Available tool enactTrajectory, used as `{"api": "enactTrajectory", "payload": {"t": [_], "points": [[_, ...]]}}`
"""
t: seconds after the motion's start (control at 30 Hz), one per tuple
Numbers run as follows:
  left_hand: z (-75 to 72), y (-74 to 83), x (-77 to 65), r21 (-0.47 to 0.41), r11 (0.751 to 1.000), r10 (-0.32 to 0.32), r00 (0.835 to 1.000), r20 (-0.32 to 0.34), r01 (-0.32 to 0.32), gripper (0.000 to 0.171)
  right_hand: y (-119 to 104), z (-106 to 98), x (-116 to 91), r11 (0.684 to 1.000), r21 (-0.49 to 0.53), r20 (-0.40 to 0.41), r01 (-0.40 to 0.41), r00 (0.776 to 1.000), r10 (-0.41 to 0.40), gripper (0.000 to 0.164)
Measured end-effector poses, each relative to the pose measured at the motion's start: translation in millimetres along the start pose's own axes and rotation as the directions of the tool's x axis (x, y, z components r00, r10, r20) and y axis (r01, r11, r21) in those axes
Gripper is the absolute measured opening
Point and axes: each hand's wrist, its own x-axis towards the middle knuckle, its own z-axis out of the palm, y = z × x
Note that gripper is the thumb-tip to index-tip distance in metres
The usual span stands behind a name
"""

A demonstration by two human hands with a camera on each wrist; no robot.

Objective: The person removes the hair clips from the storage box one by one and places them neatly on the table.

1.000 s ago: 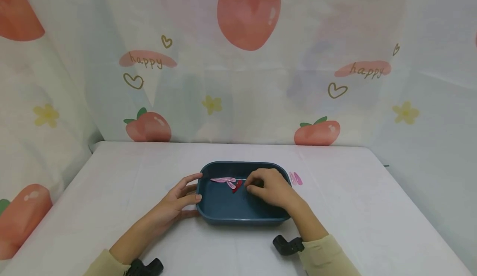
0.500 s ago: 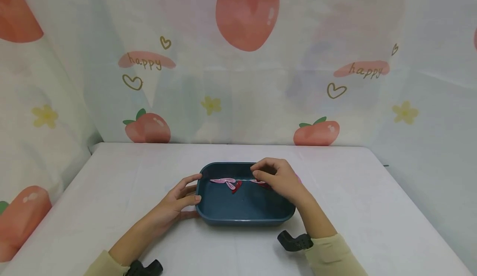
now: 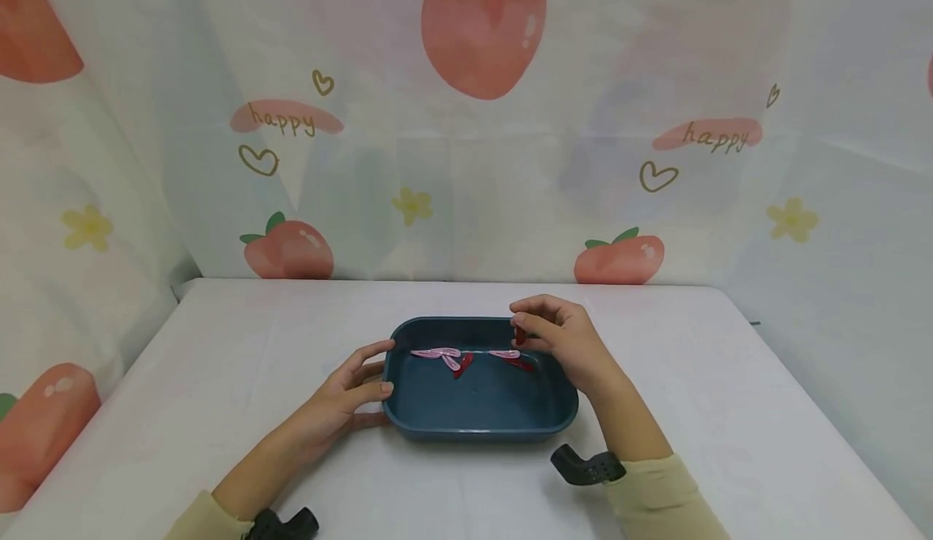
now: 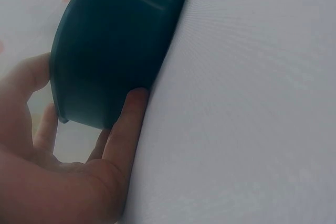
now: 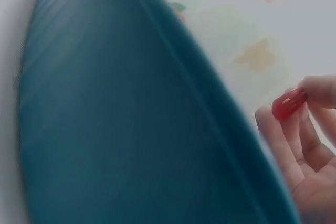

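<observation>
Pinching glossy red oblong clip (image 5: 287, 104) in right grip (image 3: 568, 342), touching dark-blue rounded plastic tray (image 3: 481, 410) with kinda spread-out left grip (image 3: 340, 397).

A small screened-off booth, set up like a recording corner

Creased, printed hangings (image 3: 496, 167) enclose a white-covered table (image 3: 729, 410) at the back and sides; red fruit (image 3: 484, 30), yellow flowers (image 3: 413, 206) and "happy" lettering (image 3: 295, 119) decorate them; black devices (image 3: 587, 467) sit at both wrists; the wider room is hidden.
</observation>
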Motion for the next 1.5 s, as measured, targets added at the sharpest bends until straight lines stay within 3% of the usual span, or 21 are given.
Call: {"api": "enactTrajectory", "payload": {"t": [0.33, 0.5, 0.83, 1.17, 1.5], "points": [[0.2, 0.6, 0.8, 0.0, 1.0, -0.003, 1.0, -0.005, 0.003, 0.063, 0.2, -5.5, 1.0, 0.993, 0.102, 0.026, -0.051, 0.998, 0.049, 0.034], [-0.1, -0.2, 0.9, -0.003, 1.0, -0.007, 1.0, -0.007, 0.007, 0.063, -0.1, -10.2, 0.6, 0.993, 0.098, 0.049, -0.059, 0.997, 0.054, 0.034], [-0.1, 0.1, 0.5, 0.001, 1.0, -0.004, 1.0, -0.009, 0.004, 0.063, -1.3, -22.8, -0.1, 0.993, 0.116, -0.017, -0.007, 1.0, 0.009, 0.033], [-0.3, 0.2, 1.3, 0.002, 1.0, 0.003, 1.0, 0.002, -0.003, 0.062, -6.7, -43.2, -4.4, 0.991, 0.132, -0.047, 0.027, 0.999, -0.021, 0.02], [0.4, 0.1, 1.2, -0.009, 1.0, -0.001, 1.0, 0.0, 0.001, 0.062, -4.0, -63.5, -8.0, 0.985, 0.168, -0.086, 0.036, 0.996, -0.022, 0.018]]}}
